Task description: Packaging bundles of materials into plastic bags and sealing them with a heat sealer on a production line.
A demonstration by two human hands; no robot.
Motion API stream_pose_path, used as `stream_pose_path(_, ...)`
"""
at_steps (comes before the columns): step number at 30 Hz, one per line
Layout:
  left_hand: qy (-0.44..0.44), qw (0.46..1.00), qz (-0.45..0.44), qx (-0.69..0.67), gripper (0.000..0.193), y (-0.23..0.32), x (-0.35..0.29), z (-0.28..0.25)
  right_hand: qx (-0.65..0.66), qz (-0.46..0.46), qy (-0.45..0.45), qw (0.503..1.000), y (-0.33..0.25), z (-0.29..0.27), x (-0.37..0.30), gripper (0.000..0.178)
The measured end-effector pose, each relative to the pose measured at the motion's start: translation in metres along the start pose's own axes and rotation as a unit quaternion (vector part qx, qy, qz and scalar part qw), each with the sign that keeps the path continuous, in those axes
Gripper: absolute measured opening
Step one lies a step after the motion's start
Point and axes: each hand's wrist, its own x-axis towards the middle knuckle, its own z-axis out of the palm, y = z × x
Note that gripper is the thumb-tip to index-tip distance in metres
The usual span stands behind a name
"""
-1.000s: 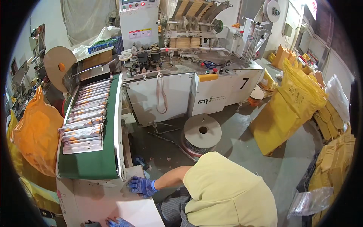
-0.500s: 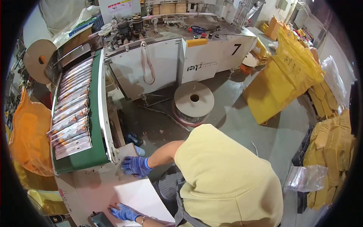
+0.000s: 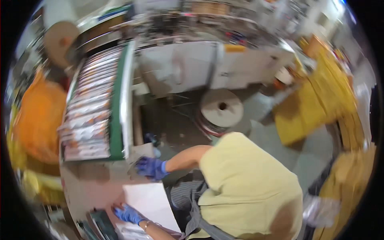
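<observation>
Head view, blurred: a person in a yellow shirt (image 3: 248,188) bends over the counter (image 3: 92,188). Right hand (image 3: 151,168), blue-gloved, rests on the counter just above a white sheet (image 3: 150,202); fingers bent, whether they grasp anything I cannot tell. Left hand (image 3: 127,214) presses the sheet's lower left edge, fingers spread. The sheet's long axis runs toward the body. Beside them, a green-edged conveyor (image 3: 118,104) carries a row of packets (image 3: 86,120).

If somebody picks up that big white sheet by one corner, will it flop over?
Probably yes. The white sheet looks thin and lies flat on the table, so it would likely bend and droop. It seems light, and may slide easily under the blue-gloved left hand. The right hand rests apart from it.
</observation>
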Motion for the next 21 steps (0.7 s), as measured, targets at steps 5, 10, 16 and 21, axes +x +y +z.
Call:
stream_pose_path(5,0.080,0.995,0.057,0.004,0.033,0.040,-0.014,-0.002,-0.004,0.057,-0.041,0.998,0.009,-0.022,-0.020,0.048)
stream_pose_path(10,0.058,0.998,0.000,0.014,0.042,0.062,-0.012,-0.016,0.008,0.021,-0.053,0.998,0.015,-0.041,-0.012,0.046)
stream_pose_path(16,0.048,0.998,-0.035,-0.006,0.044,0.074,-0.007,-0.013,-0.001,0.036,-0.036,0.999,0.023,-0.045,-0.010,0.046)
stream_pose_path(21,0.044,0.998,-0.040,-0.002,0.044,0.090,-0.003,-0.003,0.018,0.027,-0.032,0.999,0.037,-0.051,-0.012,0.044)
